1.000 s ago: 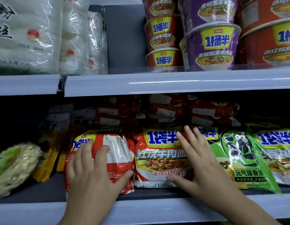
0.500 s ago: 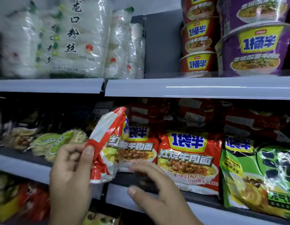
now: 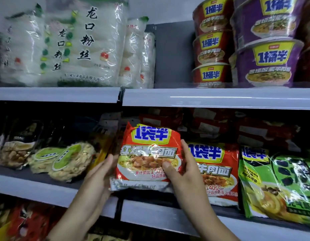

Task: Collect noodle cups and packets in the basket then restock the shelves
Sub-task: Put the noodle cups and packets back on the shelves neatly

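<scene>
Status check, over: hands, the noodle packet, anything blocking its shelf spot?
Left hand and right hand both grip red noodle packet. Packet upright at middle shelf front. Second red packet close beside.

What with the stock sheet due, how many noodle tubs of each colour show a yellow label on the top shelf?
Red tubs: 3, in one stack
Purple tubs: 2, in one stack
Total: 5
Dark red slivers at the right edge are too cut off to count.
</scene>
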The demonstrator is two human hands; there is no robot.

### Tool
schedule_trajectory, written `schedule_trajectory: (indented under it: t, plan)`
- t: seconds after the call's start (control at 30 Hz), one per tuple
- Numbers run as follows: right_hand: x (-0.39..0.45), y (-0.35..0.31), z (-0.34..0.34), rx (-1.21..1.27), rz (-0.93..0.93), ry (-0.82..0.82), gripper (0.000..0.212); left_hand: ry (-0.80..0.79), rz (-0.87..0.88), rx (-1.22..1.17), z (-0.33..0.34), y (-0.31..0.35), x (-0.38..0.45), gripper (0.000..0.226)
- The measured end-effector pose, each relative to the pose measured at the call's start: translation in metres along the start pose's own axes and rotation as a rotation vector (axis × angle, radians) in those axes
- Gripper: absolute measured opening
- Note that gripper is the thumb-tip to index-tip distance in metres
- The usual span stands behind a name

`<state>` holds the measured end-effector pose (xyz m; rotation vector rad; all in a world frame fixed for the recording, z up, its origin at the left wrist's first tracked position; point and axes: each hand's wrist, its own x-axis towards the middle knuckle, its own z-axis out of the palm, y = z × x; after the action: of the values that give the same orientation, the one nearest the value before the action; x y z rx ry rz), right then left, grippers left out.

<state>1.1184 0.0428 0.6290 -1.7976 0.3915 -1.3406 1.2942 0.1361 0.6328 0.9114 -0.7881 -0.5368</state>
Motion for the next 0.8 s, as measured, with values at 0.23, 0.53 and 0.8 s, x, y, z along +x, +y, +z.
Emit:
schedule_trajectory:
  t: [0.23, 0.53, 0.8]
  plan:
    - [-0.007, 0.019, 0.048, -0.556, -0.022, 0.125, 0.082, -0.298, 0.249, 0.864, -0.02, -0.025, 0.019, 0.092]
    - [0.005, 0.01, 0.073, -0.867, -0.16, 0.279, 0.065, -0.356, 0.324, 0.949, -0.026, -0.021, 0.039, 0.095]
    - [0.031, 0.025, 0.062, -0.986, -0.016, 0.253, 0.077, -0.363, 0.517, 1.145, -0.014, -0.039, 0.065, 0.071]
